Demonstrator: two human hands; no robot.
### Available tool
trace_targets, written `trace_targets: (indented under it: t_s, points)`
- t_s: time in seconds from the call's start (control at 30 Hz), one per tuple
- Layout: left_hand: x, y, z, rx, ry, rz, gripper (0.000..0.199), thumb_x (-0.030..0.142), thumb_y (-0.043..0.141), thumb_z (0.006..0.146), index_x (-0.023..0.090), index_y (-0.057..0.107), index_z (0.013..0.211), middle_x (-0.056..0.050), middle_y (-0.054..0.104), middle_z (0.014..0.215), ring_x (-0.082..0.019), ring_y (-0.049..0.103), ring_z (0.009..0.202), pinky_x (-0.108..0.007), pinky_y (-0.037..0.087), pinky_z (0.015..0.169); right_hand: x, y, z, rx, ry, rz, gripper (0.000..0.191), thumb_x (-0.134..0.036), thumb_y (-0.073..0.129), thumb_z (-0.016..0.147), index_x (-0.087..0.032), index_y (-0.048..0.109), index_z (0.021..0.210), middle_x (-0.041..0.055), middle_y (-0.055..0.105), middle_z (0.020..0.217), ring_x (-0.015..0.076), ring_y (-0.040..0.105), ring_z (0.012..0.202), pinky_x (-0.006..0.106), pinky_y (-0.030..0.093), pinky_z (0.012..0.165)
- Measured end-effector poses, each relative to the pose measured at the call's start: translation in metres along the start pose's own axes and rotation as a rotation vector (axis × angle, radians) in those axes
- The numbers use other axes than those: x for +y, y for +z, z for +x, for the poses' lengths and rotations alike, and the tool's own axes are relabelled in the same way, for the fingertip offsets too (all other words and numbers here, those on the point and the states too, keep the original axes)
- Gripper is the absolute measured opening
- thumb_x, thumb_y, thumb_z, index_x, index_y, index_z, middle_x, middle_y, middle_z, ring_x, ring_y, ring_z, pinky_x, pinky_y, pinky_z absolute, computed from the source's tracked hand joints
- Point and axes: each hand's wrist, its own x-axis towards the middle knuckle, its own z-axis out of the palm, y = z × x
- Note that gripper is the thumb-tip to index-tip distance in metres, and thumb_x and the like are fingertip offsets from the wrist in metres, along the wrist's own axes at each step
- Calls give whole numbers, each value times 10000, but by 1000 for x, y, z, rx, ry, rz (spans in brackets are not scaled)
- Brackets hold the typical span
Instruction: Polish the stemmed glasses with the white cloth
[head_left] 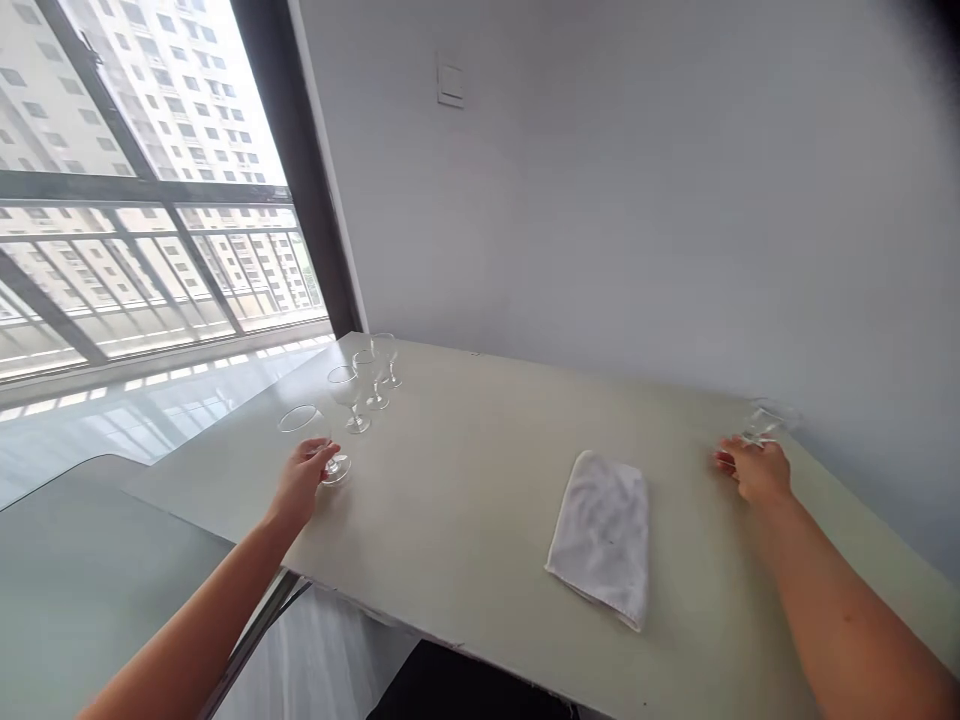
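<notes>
On the left of the table, my left hand [306, 470] is closed around the stem of a clear wine glass [298, 422]. That glass stands at the near end of a row. Behind it in the row are a second wine glass [346, 388], a third [367, 370] and one more wine glass [385, 350] at the far end. Over at the right edge, my right hand [757, 468] has its fingers curled at another clear glass [771, 415]. My hand partly hides that glass, and its outline is faint against the wall. Between my hands lies a folded white cloth [600, 535].
The pale table [465, 480] meets a grey wall [637, 200] along its back and right sides. A wall switch [450, 82] is above. A large window [150, 200] fills the left. A glass-like panel [97, 580] adjoins the table at lower left.
</notes>
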Motion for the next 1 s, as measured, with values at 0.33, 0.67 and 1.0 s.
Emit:
trace_targets:
  t_s: [0.33, 0.67, 1.0]
  points:
    - [-12, 7, 36, 10, 58, 63, 467, 445, 685, 536, 173, 578, 901, -5, 549, 751, -101, 476, 605, -217, 350, 503, 4, 30, 0, 172, 29, 52, 138, -201, 619, 605, -255, 499, 644, 95, 583, 758, 114, 443, 450, 330, 354, 409]
    - [-4, 5, 27, 239, 114, 94, 552, 392, 672, 562, 204, 516, 1056, -18, 501, 894, -118, 462, 704, -244, 364, 586, -76, 96, -98, -309, -69, 160, 322, -312, 689, 556, -177, 596, 833, 35, 622, 788, 77, 476, 503, 208, 390, 418]
    - [18, 78, -107, -566, 199, 14, 369, 422, 596, 718, 198, 606, 1012, 15, 472, 690, -89, 406, 580, -227, 351, 567, -109, 173, -276, -1128, -148, 91, 406, -333, 549, 753, -204, 503, 1136, 34, 628, 848, 95, 502, 528, 259, 427, 508]
